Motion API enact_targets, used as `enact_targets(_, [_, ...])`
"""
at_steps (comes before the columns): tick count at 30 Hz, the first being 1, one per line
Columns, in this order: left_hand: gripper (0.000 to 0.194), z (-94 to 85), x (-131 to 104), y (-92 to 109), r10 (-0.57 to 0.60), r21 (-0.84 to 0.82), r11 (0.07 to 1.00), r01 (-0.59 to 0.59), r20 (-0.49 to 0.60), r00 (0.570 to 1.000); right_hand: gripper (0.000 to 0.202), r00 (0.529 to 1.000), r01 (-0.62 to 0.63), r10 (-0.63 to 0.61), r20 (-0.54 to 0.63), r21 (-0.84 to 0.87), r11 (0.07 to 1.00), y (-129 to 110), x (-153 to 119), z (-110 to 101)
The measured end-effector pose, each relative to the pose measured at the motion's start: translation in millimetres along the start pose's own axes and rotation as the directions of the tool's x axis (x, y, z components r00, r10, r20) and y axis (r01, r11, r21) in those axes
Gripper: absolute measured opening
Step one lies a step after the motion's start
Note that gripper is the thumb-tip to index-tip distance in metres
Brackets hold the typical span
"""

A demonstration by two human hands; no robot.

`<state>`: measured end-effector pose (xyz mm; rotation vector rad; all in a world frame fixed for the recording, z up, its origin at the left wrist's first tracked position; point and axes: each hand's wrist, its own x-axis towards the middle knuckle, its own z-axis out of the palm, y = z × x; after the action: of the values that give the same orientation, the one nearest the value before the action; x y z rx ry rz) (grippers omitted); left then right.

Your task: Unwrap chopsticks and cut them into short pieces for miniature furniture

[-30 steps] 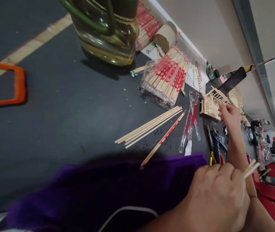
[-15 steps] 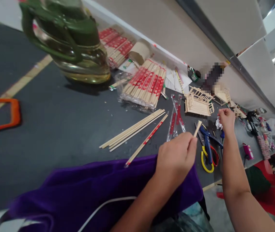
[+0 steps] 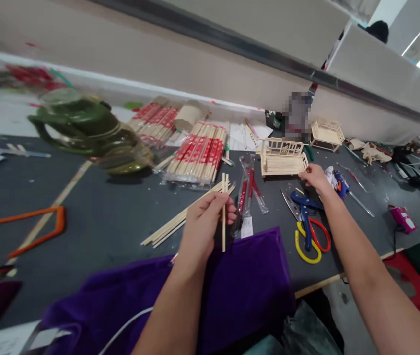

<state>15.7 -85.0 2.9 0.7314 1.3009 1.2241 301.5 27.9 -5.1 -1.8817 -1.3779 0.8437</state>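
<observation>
My left hand is closed on a pair of pale wooden chopsticks, held upright over the edge of a purple cloth. Several loose sticks lie on the dark table just behind and left of it. Farther right, my right hand has its fingers pinched at the right end of a small model bench made of wooden sticks. Whether it grips the bench or a small piece there is hard to see. Scissors with yellow and red handles and blue-handled pliers lie between my arms.
Packs of chopsticks in red-printed wrappers lie by the partition, near a green-topped jug. An orange frame is at left. A second stick model stands at the back right, with a pink box farther right.
The view has turned left. My left hand now holds the chopsticks upright, nearer the loose sticks. My right hand has moved to the model bench's right end.
</observation>
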Motion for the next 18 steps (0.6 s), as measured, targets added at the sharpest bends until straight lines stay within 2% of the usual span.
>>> enact_targets(3, [0.014, 2.2, -2, 3, -0.038, 0.032, 0.999, 0.039, -0.026, 0.999, 0.013, 0.997, -0.06, 0.049, 0.067, 0.169, 0.984, 0, -5, 6])
enact_targets(5, [0.012, 3.4, -5, 6, -0.056, 0.073, 0.996, 0.058, -0.036, 0.998, 0.016, 0.983, -0.145, 0.098, 0.158, 0.328, 0.933, -2, -8, 8])
enact_targets(7, [0.012, 3.7, -6, 8, -0.075, 0.104, 0.992, 0.077, -0.029, 0.997, 0.018, 0.944, -0.281, 0.136, 0.299, 0.52, 0.806, -5, -10, 8])
enact_targets(9, [0.012, 2.9, -5, 6, -0.085, 0.114, 0.99, 0.089, -0.038, 0.996, 0.014, 0.899, -0.396, 0.137, 0.417, 0.638, 0.661, -8, -11, 9])
enact_targets(12, [0.022, -0.7, 4, -3, -0.062, 0.105, 0.992, 0.074, -0.117, 0.991, 0.005, 0.854, -0.494, 0.139, 0.502, 0.694, 0.524, -10, -9, 13])
enact_targets(14, [0.031, -3.5, 9, -9, -0.039, 0.103, 0.993, 0.056, -0.165, 0.985, 0.013, 0.83, -0.54, 0.157, 0.535, 0.702, 0.465, -10, -6, 18])
enact_targets(18, [0.034, -5.2, 12, -14, -0.041, 0.12, 0.991, 0.061, -0.168, 0.985, 0.02, 0.808, -0.58, 0.201, 0.554, 0.688, 0.435, -10, -2, 26])
